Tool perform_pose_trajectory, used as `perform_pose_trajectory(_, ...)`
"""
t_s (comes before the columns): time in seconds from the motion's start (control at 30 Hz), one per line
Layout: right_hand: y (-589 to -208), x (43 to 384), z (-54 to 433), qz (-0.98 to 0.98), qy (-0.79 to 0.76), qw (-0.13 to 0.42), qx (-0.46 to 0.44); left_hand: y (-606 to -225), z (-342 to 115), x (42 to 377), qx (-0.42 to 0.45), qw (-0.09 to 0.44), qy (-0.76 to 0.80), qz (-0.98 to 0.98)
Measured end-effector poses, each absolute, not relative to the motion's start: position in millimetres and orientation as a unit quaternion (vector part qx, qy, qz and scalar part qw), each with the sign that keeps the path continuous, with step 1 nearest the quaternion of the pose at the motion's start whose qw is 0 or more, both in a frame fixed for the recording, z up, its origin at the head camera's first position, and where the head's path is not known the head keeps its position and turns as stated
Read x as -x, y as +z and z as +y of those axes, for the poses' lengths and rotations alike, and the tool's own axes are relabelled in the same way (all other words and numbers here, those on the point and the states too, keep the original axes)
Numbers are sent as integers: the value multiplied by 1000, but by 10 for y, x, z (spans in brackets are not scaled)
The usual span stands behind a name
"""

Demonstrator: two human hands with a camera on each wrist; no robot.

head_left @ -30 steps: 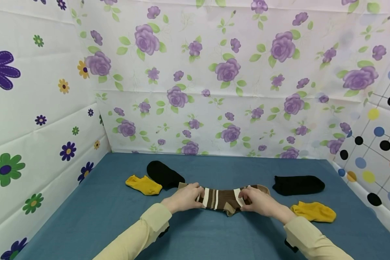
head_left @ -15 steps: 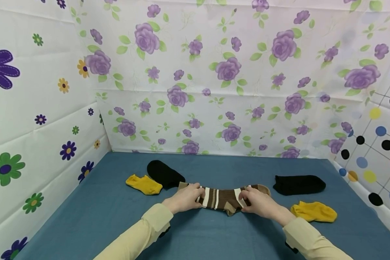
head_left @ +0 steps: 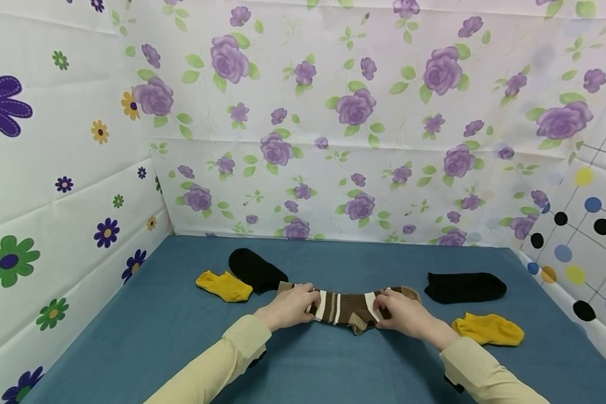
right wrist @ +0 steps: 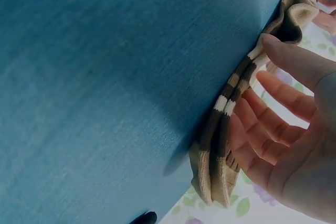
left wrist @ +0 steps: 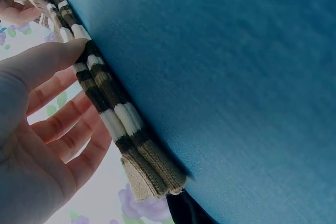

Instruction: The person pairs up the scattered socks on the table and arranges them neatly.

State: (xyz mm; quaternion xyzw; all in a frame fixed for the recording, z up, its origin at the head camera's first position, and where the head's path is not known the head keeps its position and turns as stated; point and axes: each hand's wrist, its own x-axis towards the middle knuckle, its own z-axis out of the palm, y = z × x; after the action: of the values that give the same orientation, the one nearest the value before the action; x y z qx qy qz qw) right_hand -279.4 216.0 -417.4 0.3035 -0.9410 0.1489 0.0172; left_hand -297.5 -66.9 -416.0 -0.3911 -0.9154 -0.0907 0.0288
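Note:
A pair of brown striped crew socks (head_left: 352, 303), one laid on the other with white and tan bands, stretches sideways across the middle of the table. Tan cuffs (left wrist: 152, 174) lie at the left end and tan toes (right wrist: 212, 179) at the right. My left hand (head_left: 292, 306) pinches the leg part, its thumb on the near edge and its fingers at the far side. Toward the toe end, my right hand (head_left: 406, 314) pinches the socks in the same way. A tan heel (head_left: 357, 322) sticks out toward me between the hands.
On the left lie a yellow ankle sock (head_left: 224, 287) and a black sock (head_left: 256, 270), the black one right by the striped cuffs. Another black sock (head_left: 466, 288) and a yellow sock (head_left: 489, 329) lie on the right. Flowered cloth (head_left: 303, 185) walls the blue table (head_left: 131, 336) at the back.

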Motion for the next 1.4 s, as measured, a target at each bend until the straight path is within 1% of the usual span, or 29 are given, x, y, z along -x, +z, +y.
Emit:
perform_pose_trajectory(0.2,-4174,2803,2184,-943,148,14,-296,-4165,-655,2982,390,34,-85,-916)
perform_pose_trajectory(0.37,-4181,2816,2190,-946,146,7,-290,-4181,-672,2990,388,24,-84,-918)
perform_pose_trajectory(0.5,-4188,2827,2189,-947,134,13,-291,-4187,-685,2991,385,19,-83,-919)
perform_pose_trajectory(0.67,-4182,2826,2178,-949,123,24,-290,-4186,-682,2991,383,39,-75,-920)
perform_pose_trajectory(0.87,-4190,2820,2189,-949,114,51,-290,-4189,-652,2994,377,67,-60,-922)
perform_pose_trajectory(1.17,-4210,2875,2188,-954,108,69,-271,-4196,-612,3033,369,84,-66,-923)
perform_pose_trajectory(1.4,-4227,2965,2205,-961,102,73,-245,-4201,-548,3105,358,89,-61,-928)
